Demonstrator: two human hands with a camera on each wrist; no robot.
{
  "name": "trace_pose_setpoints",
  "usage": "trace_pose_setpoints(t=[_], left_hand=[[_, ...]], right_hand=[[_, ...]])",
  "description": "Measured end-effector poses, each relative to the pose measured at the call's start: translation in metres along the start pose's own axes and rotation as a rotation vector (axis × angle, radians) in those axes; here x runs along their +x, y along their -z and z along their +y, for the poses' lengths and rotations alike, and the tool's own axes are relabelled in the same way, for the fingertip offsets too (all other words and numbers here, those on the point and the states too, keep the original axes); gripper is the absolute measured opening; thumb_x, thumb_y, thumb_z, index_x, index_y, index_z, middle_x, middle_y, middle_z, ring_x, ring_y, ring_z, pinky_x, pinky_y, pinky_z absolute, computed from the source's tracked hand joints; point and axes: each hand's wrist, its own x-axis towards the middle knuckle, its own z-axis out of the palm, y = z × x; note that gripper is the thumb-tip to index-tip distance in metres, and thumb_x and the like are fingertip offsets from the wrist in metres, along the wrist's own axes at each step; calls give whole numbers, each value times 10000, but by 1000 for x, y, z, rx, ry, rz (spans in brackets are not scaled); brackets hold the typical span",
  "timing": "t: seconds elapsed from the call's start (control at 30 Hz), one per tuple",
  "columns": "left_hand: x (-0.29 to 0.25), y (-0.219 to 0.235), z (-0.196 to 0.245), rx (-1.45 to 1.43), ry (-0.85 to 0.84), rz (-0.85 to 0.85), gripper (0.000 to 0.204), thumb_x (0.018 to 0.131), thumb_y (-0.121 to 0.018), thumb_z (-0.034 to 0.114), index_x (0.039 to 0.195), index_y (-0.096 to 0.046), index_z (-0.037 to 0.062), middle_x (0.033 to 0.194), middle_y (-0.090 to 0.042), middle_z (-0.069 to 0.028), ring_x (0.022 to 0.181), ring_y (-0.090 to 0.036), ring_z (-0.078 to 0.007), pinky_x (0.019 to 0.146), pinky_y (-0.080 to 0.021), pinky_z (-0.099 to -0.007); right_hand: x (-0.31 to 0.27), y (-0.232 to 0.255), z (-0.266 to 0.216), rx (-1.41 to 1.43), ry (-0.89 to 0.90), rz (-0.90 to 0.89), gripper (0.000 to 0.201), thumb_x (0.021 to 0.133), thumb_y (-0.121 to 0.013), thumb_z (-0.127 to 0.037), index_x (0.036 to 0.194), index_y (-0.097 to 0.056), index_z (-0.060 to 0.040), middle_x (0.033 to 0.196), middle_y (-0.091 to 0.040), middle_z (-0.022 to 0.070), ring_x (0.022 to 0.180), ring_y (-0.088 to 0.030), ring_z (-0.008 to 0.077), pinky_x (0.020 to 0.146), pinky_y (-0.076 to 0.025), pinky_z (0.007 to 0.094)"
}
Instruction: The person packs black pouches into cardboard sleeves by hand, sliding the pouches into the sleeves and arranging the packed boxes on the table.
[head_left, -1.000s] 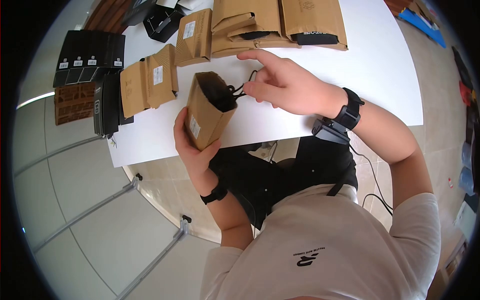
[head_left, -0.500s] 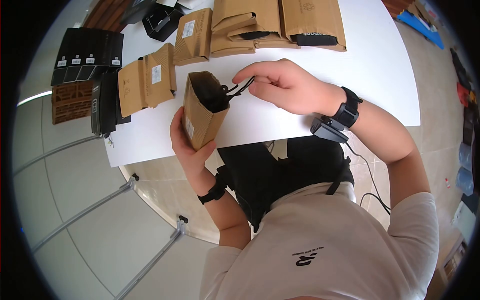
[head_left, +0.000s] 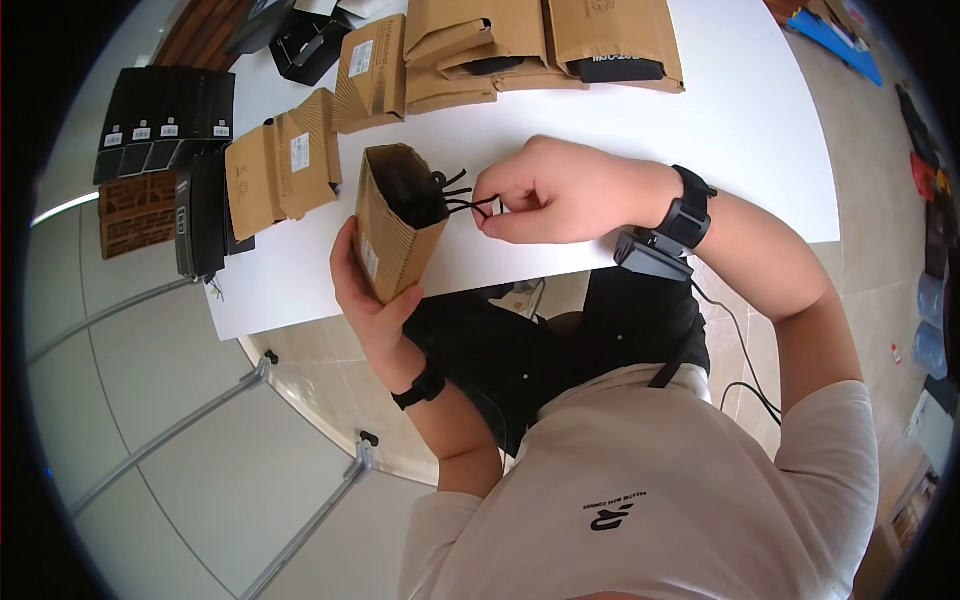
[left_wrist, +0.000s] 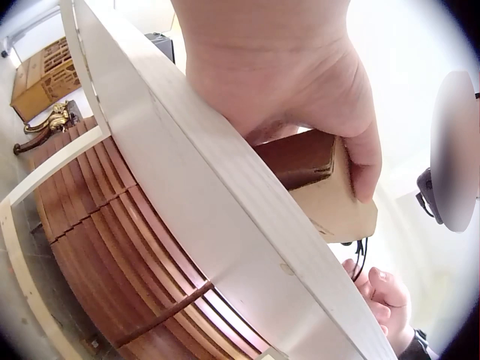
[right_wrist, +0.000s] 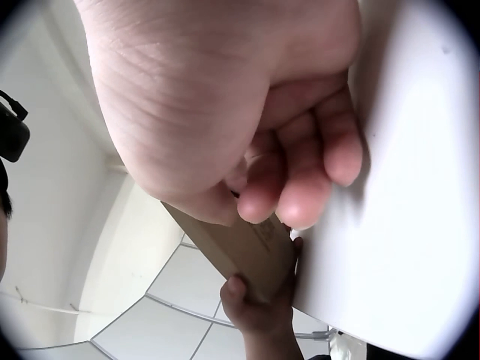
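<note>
My left hand [head_left: 372, 310] grips a narrow brown cardboard box [head_left: 408, 262] from below, thumb on one side and fingers on the other. The box is tilted, its open end facing up and toward the right hand. Dark contents fill the opening, and thin black cords [head_left: 458, 206] stick out of it. At the cords' far end my right hand [head_left: 565, 195] pinches a loop between thumb and forefinger. From the left wrist, the cords [left_wrist: 361, 259] run from the box [left_wrist: 334, 210] to the right fingers. The right wrist view hides the pinch behind the palm.
Flattened and closed cardboard boxes [head_left: 372, 75] line the far side of the white table [head_left: 750, 150]. More brown boxes [head_left: 305, 150] and black boxes [head_left: 200, 215] stand at the left. A cable [head_left: 745, 345] hangs down by the right arm.
The right hand, earlier with its forefinger extended over the cords, has lowered and curled its fingers in on the loop. The box and left hand have shifted slightly left.
</note>
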Motion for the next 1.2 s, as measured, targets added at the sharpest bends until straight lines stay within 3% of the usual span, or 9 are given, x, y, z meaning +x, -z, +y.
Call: trace_pose_setpoints(t=[0.27,0.43,0.57,0.63,0.83,0.97,1.07,1.13,1.2], left_hand=[[0,2,6,40,25,-56,980,523,-818,167,1404,-428,-12,1341,-501,-124,1245,-475,-249,1070,-350,-354],[1,4,8,64,20,-119,973,481,-791,128,1384,-453,-2,1321,-503,-105,1230,-479,-244,1066,-349,-349],[3,4,12,17,42,-180,962,455,-772,133,1359,-473,-3,1312,-502,-110,1225,-481,-250,1070,-340,-349],[2,3,13,17,51,-201,959,449,-771,139,1352,-480,-3,1313,-502,-113,1225,-481,-253,1073,-337,-350],[2,2,13,-14,118,-239,934,447,-766,136,1330,-499,-7,1315,-502,-118,1232,-479,-262,1082,-325,-351],[3,0,14,-10,124,-245,933,436,-755,126,1326,-505,-5,1318,-505,-120,1239,-477,-264,1086,-319,-352],[2,1,15,6,124,-250,934,430,-748,116,1325,-507,-3,1321,-505,-120,1241,-477,-263,1089,-318,-352],[2,2,15,10,121,-251,934,428,-745,109,1324,-508,-2,1321,-505,-119,1240,-477,-263,1089,-318,-352],[2,3,13,-26,134,-257,930,426,-738,89,1322,-510,0,1319,-505,-117,1240,-477,-262,1090,-316,-352]], right_hand=[[1,14,1,179,118,309,102,901,-667,-44,999,-683,-20,626,-523,-58,552,-411,18,495,-329,219],[5,5,6,56,203,321,151,892,-661,-29,1031,-722,-30,762,-506,-13,636,-446,62,574,-373,236],[9,-1,12,26,291,363,179,908,-631,-19,1066,-714,-28,760,-499,3,639,-455,84,593,-388,244],[11,-1,18,-52,403,394,227,928,-594,-8,1136,-684,-22,852,-586,29,717,-530,88,643,-431,233],[5,-2,6,266,52,283,230,936,-585,-9,1159,-641,-6,976,-702,49,853,-619,68,716,-482,203],[5,-2,8,276,67,307,169,929,-611,-26,1086,-673,-16,847,-683,7,766,-586,56,663,-463,208],[3,0,3,42,-3,246,149,919,-632,-38,1052,-698,-25,829,-652,6,690,-540,59,617,-435,218],[7,-3,12,-44,230,320,140,911,-646,-47,1033,-713,-29,802,-607,13,624,-485,67,578,-406,232],[9,-5,16,-52,250,326,159,907,-650,-48,1054,-707,-26,803,-598,22,616,-482,70,572,-405,235]])
